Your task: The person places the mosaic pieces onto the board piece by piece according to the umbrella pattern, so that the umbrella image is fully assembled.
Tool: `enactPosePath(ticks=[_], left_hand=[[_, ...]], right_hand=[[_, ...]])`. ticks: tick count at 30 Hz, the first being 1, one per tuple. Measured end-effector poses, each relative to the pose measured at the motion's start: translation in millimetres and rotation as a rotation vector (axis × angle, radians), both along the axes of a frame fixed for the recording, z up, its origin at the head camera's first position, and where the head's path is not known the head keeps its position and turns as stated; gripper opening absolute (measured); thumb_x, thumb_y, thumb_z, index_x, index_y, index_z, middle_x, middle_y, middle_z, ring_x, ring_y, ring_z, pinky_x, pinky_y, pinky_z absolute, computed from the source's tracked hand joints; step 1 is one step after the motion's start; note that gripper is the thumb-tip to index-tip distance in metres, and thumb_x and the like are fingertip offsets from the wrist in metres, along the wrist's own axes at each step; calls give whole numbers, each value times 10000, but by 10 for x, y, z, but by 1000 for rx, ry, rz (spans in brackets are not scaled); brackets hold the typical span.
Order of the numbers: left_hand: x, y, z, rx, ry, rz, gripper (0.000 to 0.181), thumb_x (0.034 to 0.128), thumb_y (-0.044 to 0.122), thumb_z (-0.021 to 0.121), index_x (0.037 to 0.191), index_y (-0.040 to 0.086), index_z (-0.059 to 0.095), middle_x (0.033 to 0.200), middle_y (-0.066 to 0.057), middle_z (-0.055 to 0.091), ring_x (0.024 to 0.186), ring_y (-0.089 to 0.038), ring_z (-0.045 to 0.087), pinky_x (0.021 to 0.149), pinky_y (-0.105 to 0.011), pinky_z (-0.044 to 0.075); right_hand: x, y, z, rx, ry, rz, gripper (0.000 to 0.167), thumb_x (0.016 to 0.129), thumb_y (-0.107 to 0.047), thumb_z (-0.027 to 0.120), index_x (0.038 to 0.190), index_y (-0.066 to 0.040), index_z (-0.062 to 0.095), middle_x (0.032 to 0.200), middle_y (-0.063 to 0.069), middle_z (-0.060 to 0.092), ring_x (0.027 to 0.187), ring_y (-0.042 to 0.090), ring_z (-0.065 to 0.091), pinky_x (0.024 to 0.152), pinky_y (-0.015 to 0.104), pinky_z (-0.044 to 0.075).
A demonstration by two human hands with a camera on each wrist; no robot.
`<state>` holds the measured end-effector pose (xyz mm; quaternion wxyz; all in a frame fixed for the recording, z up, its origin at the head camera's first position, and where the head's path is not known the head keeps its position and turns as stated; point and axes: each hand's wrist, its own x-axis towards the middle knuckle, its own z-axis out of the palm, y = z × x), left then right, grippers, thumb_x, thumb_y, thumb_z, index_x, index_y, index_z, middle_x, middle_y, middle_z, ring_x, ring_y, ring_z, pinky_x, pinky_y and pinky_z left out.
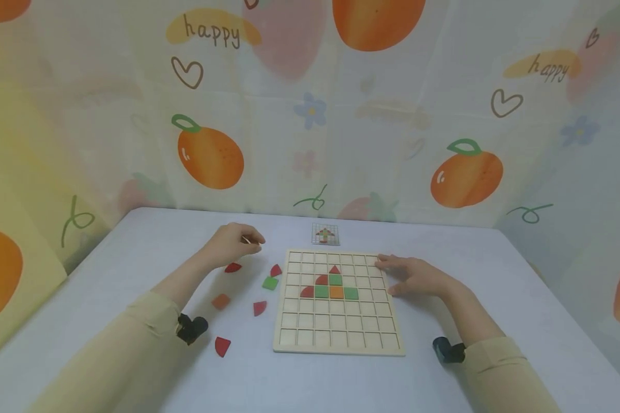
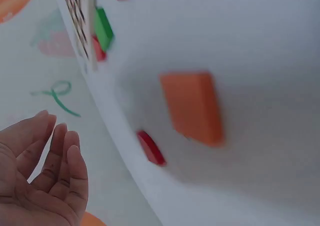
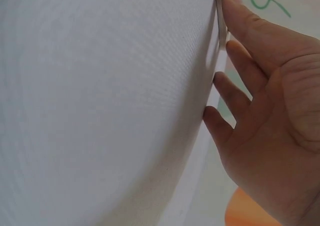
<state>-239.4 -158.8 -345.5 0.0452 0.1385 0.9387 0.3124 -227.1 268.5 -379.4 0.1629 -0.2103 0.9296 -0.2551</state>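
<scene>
My left hand [image 1: 233, 245] hovers over the table left of the board, thumb and fingertips close together; no piece shows between them in the left wrist view. Beneath and near it lie a red quarter-round piece [image 1: 233, 268], an orange square [image 2: 185, 105], a green square [image 1: 270, 283] and another red piece [image 1: 275, 270]. My right hand [image 1: 418, 276] rests at the right edge of the wooden grid board [image 1: 338, 342], thumb and fingers spread and touching it. On the board sit a red triangle [image 1: 334, 269], red quarter-rounds [image 1: 307, 292], green squares [image 1: 351, 293] and an orange square [image 1: 336, 292].
A small pattern card [image 1: 325, 234] showing a coloured figure on a grid lies behind the board. Two more red pieces, one beside the board [image 1: 259, 308] and one nearer the front [image 1: 223, 346], lie on the white table [image 1: 248, 384]. A fruit-printed cloth [image 1: 268, 132] hangs behind.
</scene>
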Motion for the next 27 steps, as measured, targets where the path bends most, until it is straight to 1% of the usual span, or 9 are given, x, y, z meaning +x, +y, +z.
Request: enactPosePath(ticks=[2, 5, 10, 14, 16, 21, 27], left_hand=[[-11, -129, -33, -18, -17, 27, 262, 921, 157, 640, 1149, 42, 698, 1102, -141, 703, 998, -277, 635, 816, -346, 548], [-25, -286, -87, -52, -53, 49, 279, 899, 151, 656, 1152, 39, 693, 1114, -151, 696, 1024, -290, 623, 817, -348, 548], [-18, -441, -179, -108, -106, 47, 271, 853, 160, 709, 1100, 49, 707, 1082, -153, 696, 999, -283, 602, 857, -388, 535], [1, -484, -233, -129, -137, 47, 251, 828, 156, 754, 1062, 72, 719, 1077, -158, 685, 1005, -292, 585, 886, -420, 539], [11, -487, -249, -122, -146, 51, 233, 831, 150, 756, 1050, 82, 719, 1093, -163, 675, 1022, -299, 579, 901, -427, 543], [25, -467, -270, -107, -138, 57, 182, 841, 162, 750, 1004, 92, 714, 1089, -169, 662, 1020, -302, 562, 884, -416, 538], [30, -448, -294, -109, -131, 58, 176, 845, 167, 755, 991, 84, 703, 1041, -153, 657, 966, -272, 551, 838, -377, 537]], right_hand=[[5, 0, 3, 2, 0, -2, 659, 830, -310, 753, 1431, -161, 526, 1600, 91, 364, 1513, 404, 230, 1185, 646, 203], [13, 1, 7, -1, -4, -8, 661, 829, -307, 754, 1431, -159, 526, 1600, 90, 365, 1514, 401, 230, 1187, 644, 201], [14, -1, 10, -1, -11, -17, 660, 830, -306, 752, 1433, -165, 524, 1604, 84, 359, 1517, 397, 223, 1188, 647, 195], [9, -5, 16, 1, -11, -14, 660, 836, -304, 747, 1439, -165, 517, 1606, 78, 356, 1519, 393, 220, 1189, 646, 193], [8, -4, 19, 0, -10, -11, 662, 836, -306, 747, 1439, -161, 516, 1605, 77, 359, 1519, 391, 222, 1190, 644, 193], [15, 2, 26, -15, -9, -1, 666, 831, -296, 752, 1435, -139, 519, 1600, 90, 363, 1515, 400, 226, 1191, 640, 194], [16, 9, 15, -27, -5, 1, 658, 828, -276, 753, 1429, -134, 525, 1597, 96, 367, 1512, 405, 228, 1191, 638, 196]])
